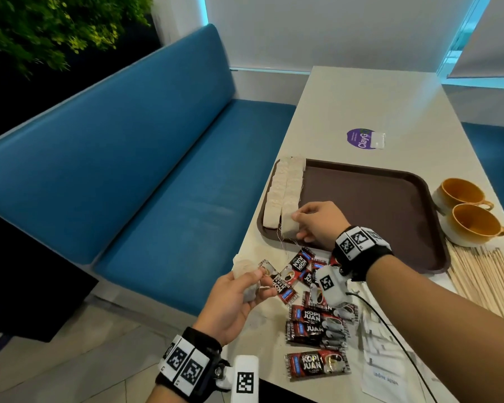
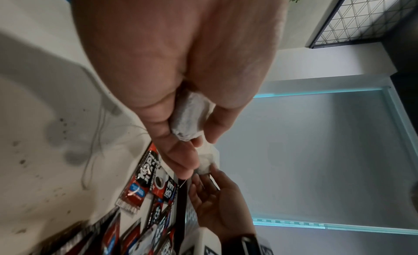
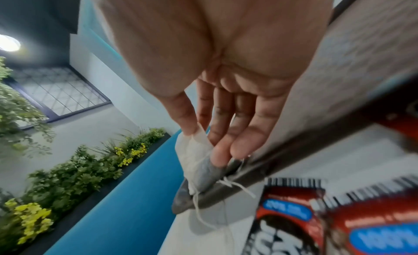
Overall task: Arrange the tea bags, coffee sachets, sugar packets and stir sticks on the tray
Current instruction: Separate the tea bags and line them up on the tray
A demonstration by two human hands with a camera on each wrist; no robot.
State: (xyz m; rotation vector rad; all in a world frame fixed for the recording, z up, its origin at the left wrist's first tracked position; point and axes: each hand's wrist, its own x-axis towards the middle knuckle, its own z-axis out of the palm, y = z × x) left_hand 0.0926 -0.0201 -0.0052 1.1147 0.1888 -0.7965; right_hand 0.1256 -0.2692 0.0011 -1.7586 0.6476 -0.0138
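Two rows of tea bags (image 1: 285, 193) lie along the left side of the brown tray (image 1: 390, 199). My right hand (image 1: 298, 226) pinches the nearest tea bag (image 1: 288, 229) of the inner row at the tray's front corner; the right wrist view shows thumb and fingers (image 3: 222, 151) on that bag (image 3: 194, 151), its string trailing. My left hand (image 1: 262, 283) grips a small bunch of tea bags (image 1: 245, 270) over the table's left edge, seen close in the left wrist view as tea bags (image 2: 190, 119). Red coffee sachets (image 1: 317, 324) lie scattered in front of the tray. White sugar packets (image 1: 384, 359) and wooden stir sticks (image 1: 483, 274) lie to the right.
Two orange cups (image 1: 472, 216) stand right of the tray. A purple sticker (image 1: 360, 139) and a small clear packet (image 1: 377, 140) sit beyond it. A blue bench (image 1: 157, 170) runs along the table's left edge. A black cable (image 1: 390, 330) crosses the sugar packets.
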